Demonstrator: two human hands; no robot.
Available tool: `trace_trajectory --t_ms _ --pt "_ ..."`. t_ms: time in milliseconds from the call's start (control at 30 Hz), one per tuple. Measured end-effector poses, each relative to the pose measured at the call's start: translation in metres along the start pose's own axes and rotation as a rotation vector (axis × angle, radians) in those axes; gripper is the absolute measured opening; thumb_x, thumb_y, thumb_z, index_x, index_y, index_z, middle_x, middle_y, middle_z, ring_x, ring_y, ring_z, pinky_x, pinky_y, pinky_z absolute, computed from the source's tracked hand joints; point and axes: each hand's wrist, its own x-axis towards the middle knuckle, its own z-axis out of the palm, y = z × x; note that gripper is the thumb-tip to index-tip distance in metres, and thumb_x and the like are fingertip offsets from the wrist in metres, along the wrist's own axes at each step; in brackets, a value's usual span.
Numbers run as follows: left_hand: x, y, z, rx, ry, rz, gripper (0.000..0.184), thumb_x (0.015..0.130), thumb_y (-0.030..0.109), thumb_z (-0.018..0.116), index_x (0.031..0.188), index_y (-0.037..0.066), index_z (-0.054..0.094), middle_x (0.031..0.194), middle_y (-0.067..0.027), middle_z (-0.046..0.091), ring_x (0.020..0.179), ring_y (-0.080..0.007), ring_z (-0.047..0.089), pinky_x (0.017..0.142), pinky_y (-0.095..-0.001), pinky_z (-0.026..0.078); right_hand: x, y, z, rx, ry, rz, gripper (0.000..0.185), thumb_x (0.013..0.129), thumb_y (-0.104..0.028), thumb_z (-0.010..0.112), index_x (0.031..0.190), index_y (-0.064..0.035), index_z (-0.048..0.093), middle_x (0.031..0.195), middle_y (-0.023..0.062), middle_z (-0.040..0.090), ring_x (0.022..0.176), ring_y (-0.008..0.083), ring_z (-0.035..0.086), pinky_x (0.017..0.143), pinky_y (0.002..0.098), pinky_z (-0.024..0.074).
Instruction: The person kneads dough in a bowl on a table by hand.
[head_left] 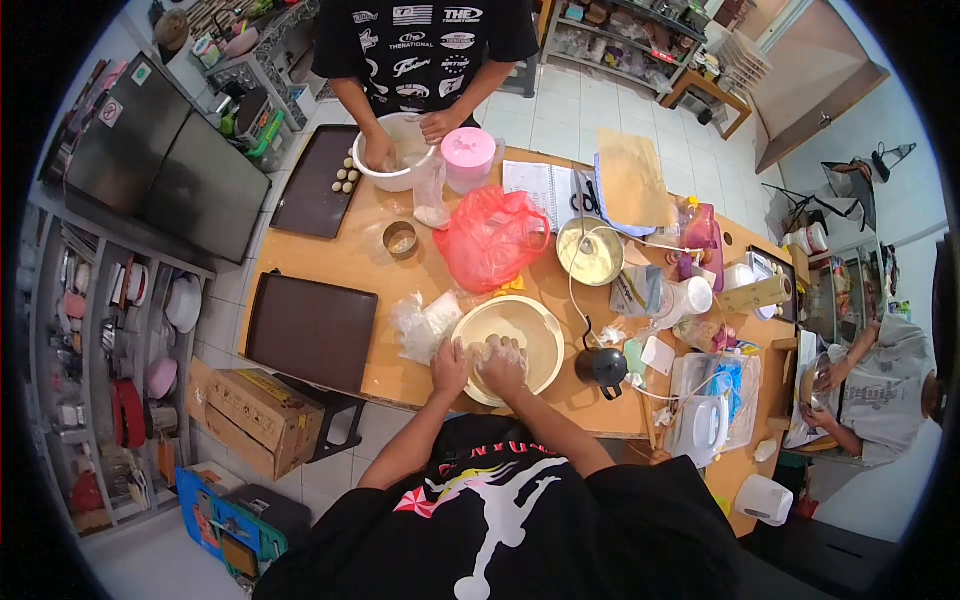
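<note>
A cream-coloured basin (545, 322) stands at the table edge in front of me. My left hand (450, 369) is closed over its left rim. My right hand (503, 368) is down inside the basin, its fingers curled and coated with pale dough; most of the dough is hidden beneath it. Left of the basin, a clear plastic bag of white powder (436, 318) lies close to my left hand. A red plastic bag (490, 240) sits beyond the basin. To the right are a black pot (601, 370) and a metal bowl of pale yellow mixture (592, 262).
Across the table, a person works in a white bowl (397, 180) beside a pink-lidded container (467, 160). Dough balls (346, 178) lie on a dark tray (308, 190); another tray (312, 332) is nearer. A white cable (573, 290) crosses rightward. Another person (885, 385) handles a bowl at right.
</note>
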Motion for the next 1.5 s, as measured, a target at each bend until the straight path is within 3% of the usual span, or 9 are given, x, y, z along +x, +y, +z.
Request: trace_trajectory --t_ms 300,500,600,800,900,1000,1200,1333,1500 --pt "0.000 0.004 -0.004 0.005 0.012 0.006 0.036 0.100 0.032 0.043 0.086 0.001 0.052 0.081 -0.0267 0.060 0.080 -0.0494 0.055 0.073 -0.0567 0.041 0.023 -0.002 0.029 -0.027 0.247 0.347 0.043 0.091 -0.045 0.050 0.097 -0.0051 0.065 0.101 0.0191 0.063 0.101 0.0372 0.055 0.090 0.0546 0.0373" --pt "-0.001 0.003 -0.002 0.006 0.042 0.002 0.036 0.100 0.032 0.043 0.087 0.000 0.053 0.083 -0.0272 0.060 0.082 -0.0489 0.056 0.073 -0.0559 0.041 0.037 0.036 0.008 0.297 -0.169 0.403 0.053 0.095 -0.045 0.046 0.109 0.0037 0.062 0.108 0.0268 0.062 0.104 0.0399 0.057 0.095 0.0478 0.0406" --pt "-0.002 0.006 -0.001 -0.011 0.044 -0.018 0.037 0.100 0.033 0.043 0.088 0.000 0.053 0.085 -0.0273 0.061 0.084 -0.0486 0.056 0.075 -0.0552 0.042 0.034 0.059 0.004 0.532 -0.031 0.407 0.054 0.096 -0.044 0.044 0.105 0.0049 0.064 0.109 0.0292 0.062 0.105 0.0415 0.058 0.093 0.0465 0.0432" --pt "-0.003 0.005 -0.002 -0.031 0.026 -0.045 0.038 0.100 0.035 0.042 0.091 0.000 0.054 0.089 -0.0261 0.061 0.087 -0.0480 0.057 0.077 -0.0549 0.042 0.018 0.038 -0.058 0.705 -0.125 0.446 0.036 0.087 -0.032 0.062 0.104 -0.0002 0.067 0.105 0.0255 0.064 0.102 0.0373 0.060 0.089 0.0461 0.0456" --pt "-0.002 0.001 0.000 0.017 0.008 -0.065 0.038 0.100 0.036 0.041 0.093 0.001 0.053 0.089 -0.0254 0.061 0.087 -0.0478 0.057 0.077 -0.0550 0.042 0.017 0.043 -0.054 0.164 -0.044 -0.008 0.035 0.078 -0.028 0.071 0.099 -0.0007 0.066 0.091 0.0192 0.065 0.089 0.0337 0.064 0.078 0.0421 0.0498" --pt "-0.003 0.003 0.000 0.001 0.001 -0.061 0.039 0.100 0.037 0.040 0.094 0.001 0.053 0.088 -0.0252 0.061 0.087 -0.0475 0.057 0.078 -0.0550 0.042 0.013 0.031 -0.065 0.062 -0.234 -0.135 0.032 0.074 -0.026 0.073 0.096 -0.0050 0.064 0.092 0.0179 0.062 0.088 0.0361 0.062 0.079 0.0443 0.0503" --pt "-0.001 0.001 0.003 0.019 0.009 -0.066 0.038 0.100 0.037 0.040 0.095 0.001 0.054 0.090 -0.0254 0.061 0.088 -0.0474 0.056 0.078 -0.0548 0.042 -0.014 0.024 -0.054 -0.095 -0.243 -0.197 0.031 0.079 -0.028 0.066 0.107 -0.0159 0.058 0.113 0.0195 0.053 0.106 0.0402 0.053 0.089 0.0556 0.0440" --pt "-0.003 0.003 0.002 0.038 0.034 -0.055 0.038 0.100 0.036 0.041 0.095 0.001 0.055 0.091 -0.0259 0.062 0.088 -0.0477 0.056 0.077 -0.0548 0.042 -0.011 0.033 -0.029 0.141 -0.231 -0.130 0.032 0.082 -0.033 0.063 0.107 -0.0128 0.058 0.110 0.0177 0.058 0.107 0.0362 0.054 0.086 0.0530 0.0454" --pt "-0.004 0.004 -0.001 0.012 0.014 -0.065 0.038 0.100 0.035 0.042 0.093 0.000 0.055 0.088 -0.0264 0.062 0.085 -0.0482 0.057 0.075 -0.0554 0.042 -0.013 0.013 -0.018 0.029 -0.126 -0.101 0.029 0.085 -0.033 0.061 0.101 -0.0098 0.060 0.098 0.0156 0.062 0.101 0.0341 0.057 0.084 0.0517 0.0461"
